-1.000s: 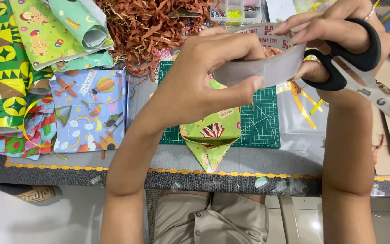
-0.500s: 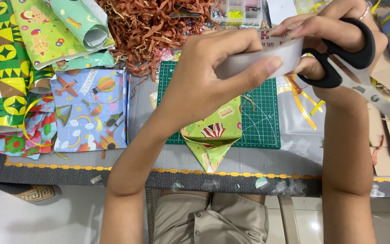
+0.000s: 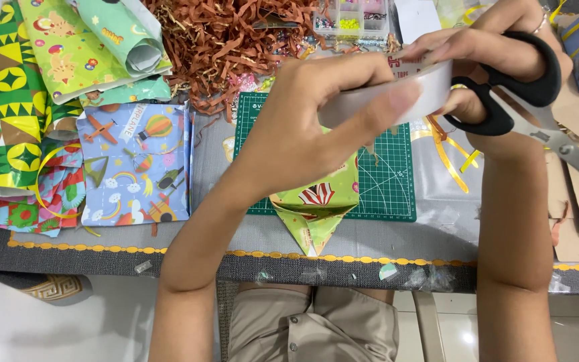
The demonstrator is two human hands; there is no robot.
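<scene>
Above the cutting mat (image 3: 383,194), both hands work a roll of clear tape (image 3: 397,100) held in the air.

- Left hand (image 3: 316,127): fingers curled over the roll, thumb pressed along its outer face. Roll sits at about 1 o'clock from the wrapped parcel (image 3: 316,204), well above it, not touching.
- Right hand (image 3: 484,53): thumb and fingers are through the black loops of the scissors (image 3: 524,107), while the fingertips pinch the tape's edge at the roll's 12 o'clock side. Blades point to 4 o'clock and look closed or nearly so; no tape between them.

Change over the last second:
- A second ago the roll showed as a flat strip between the hands; half a second ago it had tipped, and now its broad, shiny rim faces the camera. Left thumb has slid further along the rim.
- Right hand has barely shifted; scissors keep the same slant.
- Judgement: the hands are feeling for or peeling the loose tape end; no free length of tape is visible yet, so nothing is ready to cut.

Unchanged around them: parcel in green patterned paper lies on the mat, pointed flap toward 6 o'clock. Blue picture paper (image 3: 135,167) at 9 o'clock, brown paper shred (image 3: 222,40) at 11 o'clock, yellow ribbon (image 3: 447,157) at 3 o'clock of the parcel.
</scene>
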